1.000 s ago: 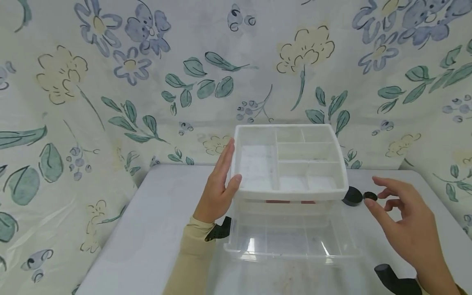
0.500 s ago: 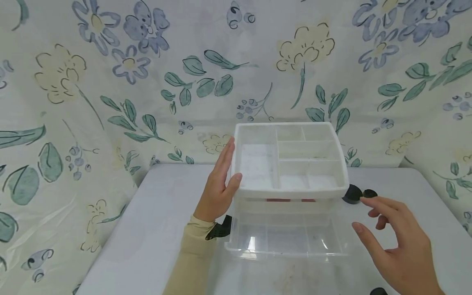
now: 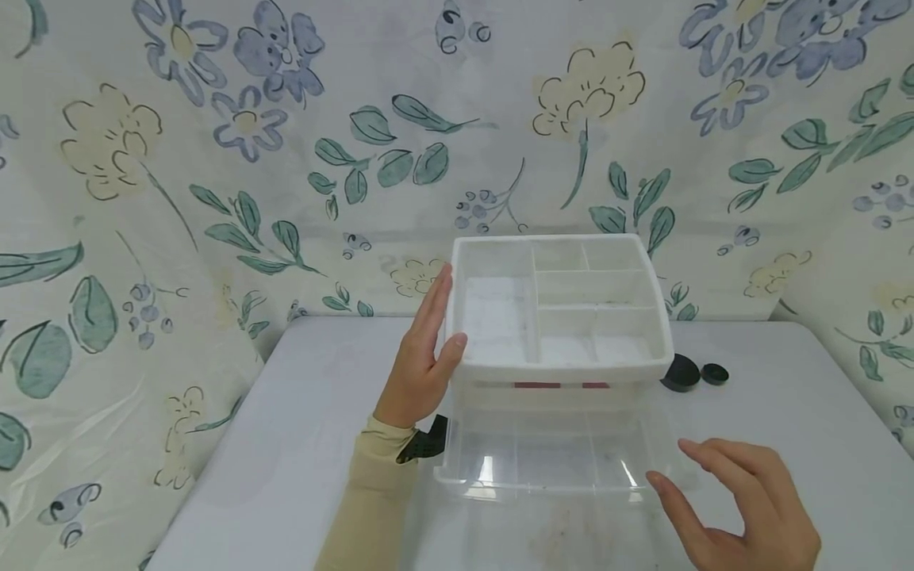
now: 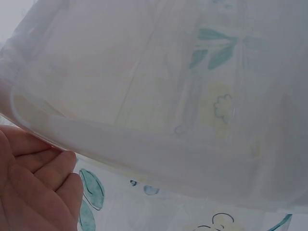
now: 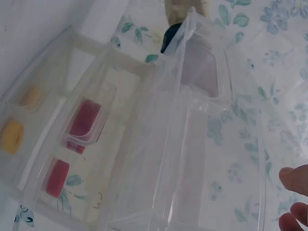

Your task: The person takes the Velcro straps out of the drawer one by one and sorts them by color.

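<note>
In the head view a white organizer box (image 3: 493, 366) with a compartment tray on top stands at the table's centre. Below it, a clear drawer (image 3: 557, 452) is pulled out toward me. My left hand (image 3: 417, 369) rests along the box's left side, fingers straight. My right hand (image 3: 750, 500) hovers by the drawer's front right corner, thumb and fingers apart, holding nothing. Through the clear plastic in the right wrist view I see red pieces (image 5: 58, 178) and yellow pieces (image 5: 13, 136) inside the box. The left wrist view shows my curled-in fingertips (image 4: 65, 166) by the plastic edge.
A larger black round cap-like piece (image 3: 681, 373) and a smaller black ring-like one (image 3: 714, 373) lie on the white table (image 3: 321, 396), just right of the box. Floral cloth (image 3: 286, 159) hangs behind and at the sides.
My right hand has come away from beside the black round pieces, toward me and leftward to the drawer's corner. The left hand and the box hold their place.
</note>
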{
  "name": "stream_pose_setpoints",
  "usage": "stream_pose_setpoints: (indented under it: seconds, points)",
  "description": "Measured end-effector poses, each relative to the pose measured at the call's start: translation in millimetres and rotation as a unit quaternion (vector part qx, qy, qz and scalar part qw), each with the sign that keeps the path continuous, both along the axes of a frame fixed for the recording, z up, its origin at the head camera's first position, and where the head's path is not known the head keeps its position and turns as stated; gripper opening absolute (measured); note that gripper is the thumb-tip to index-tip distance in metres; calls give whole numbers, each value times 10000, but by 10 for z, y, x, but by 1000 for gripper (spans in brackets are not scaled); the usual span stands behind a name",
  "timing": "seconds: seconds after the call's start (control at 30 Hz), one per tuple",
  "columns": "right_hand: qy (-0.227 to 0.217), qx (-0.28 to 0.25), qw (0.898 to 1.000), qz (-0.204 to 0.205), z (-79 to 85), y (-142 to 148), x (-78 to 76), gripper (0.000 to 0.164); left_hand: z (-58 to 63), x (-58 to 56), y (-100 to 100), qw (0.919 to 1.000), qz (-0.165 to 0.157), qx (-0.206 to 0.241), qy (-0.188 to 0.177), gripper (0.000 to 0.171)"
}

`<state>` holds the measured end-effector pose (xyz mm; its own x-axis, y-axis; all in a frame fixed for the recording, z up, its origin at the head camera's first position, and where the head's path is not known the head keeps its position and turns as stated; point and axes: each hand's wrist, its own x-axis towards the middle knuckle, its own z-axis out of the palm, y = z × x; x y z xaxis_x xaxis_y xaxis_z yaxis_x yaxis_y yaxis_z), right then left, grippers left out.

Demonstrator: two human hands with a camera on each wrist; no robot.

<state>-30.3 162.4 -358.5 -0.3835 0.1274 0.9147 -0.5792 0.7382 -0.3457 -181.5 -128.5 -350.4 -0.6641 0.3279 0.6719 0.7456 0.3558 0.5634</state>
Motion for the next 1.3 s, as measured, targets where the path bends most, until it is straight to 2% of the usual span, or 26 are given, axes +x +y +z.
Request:
stream_pose_setpoints:
  seconds: [0.23,0.3,0.37,0.43,0.63,0.77,1.0,1.17,1.3]
  points:
    - [531,582,9961,384,-98,-68,4,49,2,-17,1,10000,-27,12,34,68]
    - [807,635,9933,532,-118,-107,-32,44,2,-15,1,10000,-22,8,30,68]
    - [865,727,9920,568,-126,-139,-30,44,4,-12,0,10000,-15,1,40,68]
    - [843,807,9915,579,-136,-174,-18,45,6,-11,0,10000,-8,0,50,68]
    - [226,1011,9936,449,-228,-273,87,47,-7,-25,-1,10000,-32,30,68,68]
    - [54,1128,9920,571,-312,-315,93,44,-7,-18,-5,10000,-16,31,56,68]
    - [246,1485,9855,784,-387,-379,43,45,-8,-5,-8,10000,-21,25,36,68]
    - [59,1452,9857,855,-397,-420,22,45,-14,-8,-8,10000,-57,45,48,68]
    - [204,1349,9859,968,-410,-439,-20,44,-15,-8,-9,10000,-62,32,26,68]
